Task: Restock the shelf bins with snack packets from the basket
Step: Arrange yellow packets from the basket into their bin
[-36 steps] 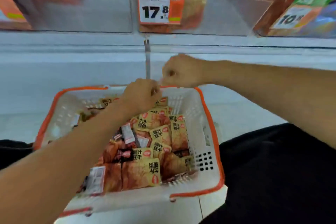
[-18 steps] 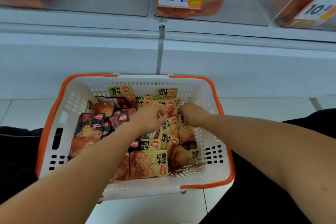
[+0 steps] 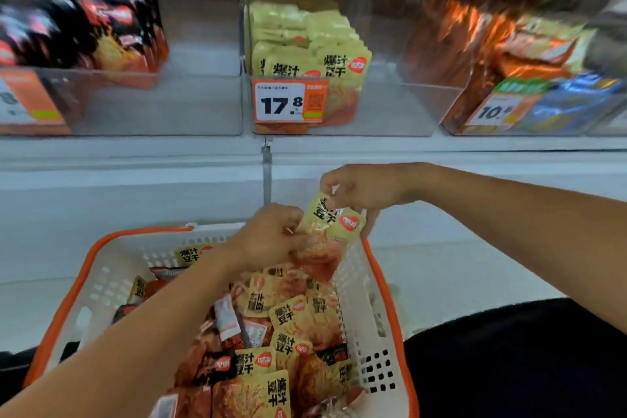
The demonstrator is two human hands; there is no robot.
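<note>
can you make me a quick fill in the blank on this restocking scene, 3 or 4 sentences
1. Both hands hold a ____ snack packet above the basket.
2. The basket's rim is coloured ____.
3. The price tag on the middle bin reads ____.
4. The left bin holds packets that are mostly ____.

Missing words: yellow; orange; 17.8; black

Both hands hold one yellow packet (image 3: 330, 226) above the basket's (image 3: 380, 326) far rim; the left hand (image 3: 271, 236) pinches its lower edge, the right hand (image 3: 359, 190) its top; behind, a clear bin (image 3: 390, 108) of yellow packets carries a 17.8 tag (image 3: 283, 102).
</note>
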